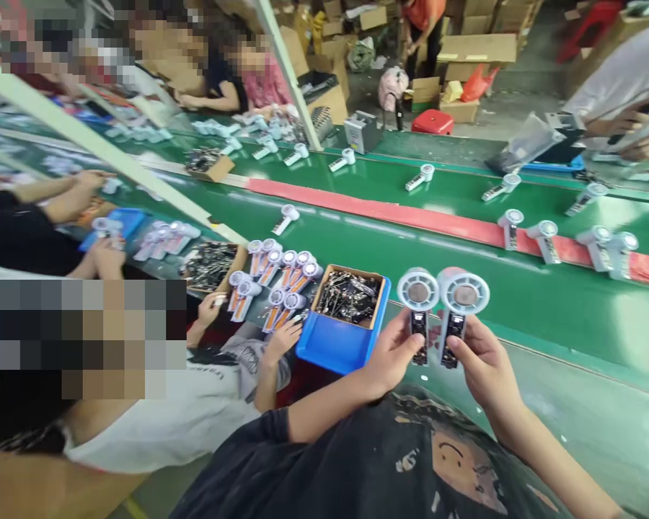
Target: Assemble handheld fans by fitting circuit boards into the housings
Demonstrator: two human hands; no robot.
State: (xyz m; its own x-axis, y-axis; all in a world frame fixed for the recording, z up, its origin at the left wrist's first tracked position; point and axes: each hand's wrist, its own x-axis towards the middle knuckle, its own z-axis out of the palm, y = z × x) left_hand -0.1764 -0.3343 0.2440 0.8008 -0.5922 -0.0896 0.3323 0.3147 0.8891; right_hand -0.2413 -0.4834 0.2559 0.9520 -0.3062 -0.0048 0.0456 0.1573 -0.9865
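Note:
My left hand [392,351] is closed on the handle of a handheld fan [418,290], pale blue-white with a round head and dark circuit parts showing in its open handle. A second fan of the same kind [465,294] is gripped by my right hand [485,357], thumb across its handle. Both fans are upright, side by side in front of my body, heads close together. Just left of my left hand stands a blue tray [335,344] with a cardboard box [377,317] of small dark parts [349,294] in it.
A green conveyor [368,238] with a red strip [389,209] crosses ahead, bearing several fan bodies [546,241]. To my left sits a co-worker in a white shirt [189,404], near grouped fans [273,277]. Other people work opposite. A slanted metal post [289,72] rises beyond the belt.

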